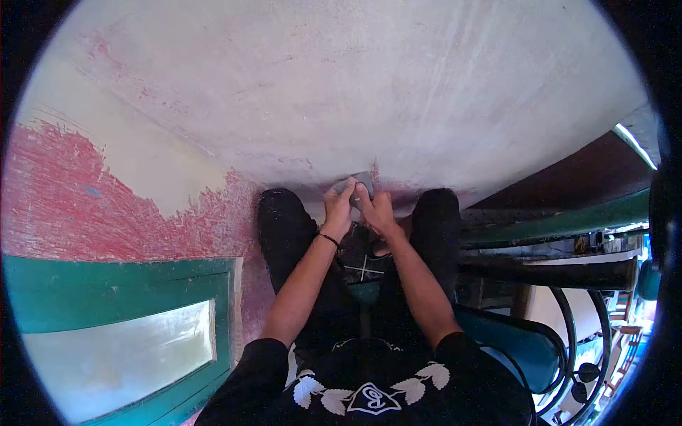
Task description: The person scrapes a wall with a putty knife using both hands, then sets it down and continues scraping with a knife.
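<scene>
Between my knees, both hands meet at the lower part of a whitish wall (355, 92). A small grey sheet that looks like sandpaper (364, 177) lies against the wall under my fingers. My left hand (339, 211) is closed on its left side, with thumb and fingertips pressing it. On the other side my right hand (376, 211) grips the same sheet, its thumb close to the left one. Beside the sheet, a reddish streak (375, 170) shows on the wall. Some fingers are hidden behind the sheet and hands.
To the left, rough red paint (92, 199) covers the lower wall above a green frame with a pale panel (128, 355). My dark-clad knees flank my hands. At right stand a teal-seated chair (518, 348) with black curved tubing and a green rail (561, 220).
</scene>
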The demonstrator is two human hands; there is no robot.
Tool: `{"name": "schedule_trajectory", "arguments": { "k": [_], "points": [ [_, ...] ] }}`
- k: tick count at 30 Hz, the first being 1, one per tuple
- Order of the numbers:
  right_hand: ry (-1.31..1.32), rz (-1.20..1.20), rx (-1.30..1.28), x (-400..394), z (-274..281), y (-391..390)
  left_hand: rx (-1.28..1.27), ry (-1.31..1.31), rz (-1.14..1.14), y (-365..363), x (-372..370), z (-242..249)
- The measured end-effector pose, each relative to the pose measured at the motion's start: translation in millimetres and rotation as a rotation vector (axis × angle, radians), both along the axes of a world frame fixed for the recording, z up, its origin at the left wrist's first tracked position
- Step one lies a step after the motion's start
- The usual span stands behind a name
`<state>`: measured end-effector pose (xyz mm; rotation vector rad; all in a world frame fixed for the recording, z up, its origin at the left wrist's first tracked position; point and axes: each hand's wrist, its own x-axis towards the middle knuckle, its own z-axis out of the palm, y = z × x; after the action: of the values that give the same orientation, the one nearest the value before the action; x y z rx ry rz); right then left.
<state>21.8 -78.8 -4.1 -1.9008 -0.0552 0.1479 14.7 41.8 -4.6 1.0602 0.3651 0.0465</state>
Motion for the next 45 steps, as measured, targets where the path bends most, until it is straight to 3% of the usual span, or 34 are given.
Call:
{"name": "schedule_trajectory", "arguments": {
  "k": [3,7,9,11,14,17,20,23,26,31,33,37,42,45],
  "points": [
    [-0.027,-0.009,0.012,-8.7,11.8,-3.1,-0.015,0.076,-0.012,-2.3,-11.9,-13.6],
    [-0.382,-0.107,-0.029,9.6,-18.3,8.1,-0.020,-0.002,-0.050,2.2,-0.2,-10.4],
    [-0.315,-0.097,-0.030,3.6,-24.1,7.5,-0.021,0.008,-0.045,3.5,1.3,-10.8],
    [0.028,0.016,0.011,-8.7,2.5,-3.8,-0.015,0.046,-0.009,-1.1,-6.7,-11.3],
    [0.086,0.009,0.056,-4.0,-5.2,-1.8,0.003,0.042,0.054,-7.9,-7.4,2.3],
    [-0.253,-0.052,0.058,1.4,-4.3,3.9,0.007,0.007,0.043,-3.8,-5.5,-0.7],
    [0.277,0.045,0.041,-10.3,-17.3,-4.0,0.026,0.122,0.068,-4.8,-8.0,-18.6],
    [0.272,0.009,0.203,-15.2,2.8,4.3,0.059,0.135,0.068,-3.8,-6.4,-13.3],
    [0.302,0.039,0.169,-13.9,-24.5,4.3,0.083,0.141,0.032,-1.1,-18.1,-13.5],
    [0.238,-0.017,0.122,-15.3,5.6,5.5,0.055,0.107,0.077,-3.1,-8.4,-22.8],
    [0.255,-0.014,0.096,-23.1,-0.2,3.6,0.018,0.117,0.043,-2.5,-11.3,-24.1],
    [0.043,-0.027,0.102,-12.8,-19.6,5.3,-0.039,0.145,0.000,-0.9,-10.0,-19.6],
    [0.167,-0.023,0.107,-25.9,-9.4,3.5,0.004,0.127,0.052,-1.4,-18.6,-24.7],
    [0.048,-0.016,0.075,-12.9,-18.0,5.2,-0.021,0.054,0.072,-3.8,-8.6,-13.9]
  ]
}}
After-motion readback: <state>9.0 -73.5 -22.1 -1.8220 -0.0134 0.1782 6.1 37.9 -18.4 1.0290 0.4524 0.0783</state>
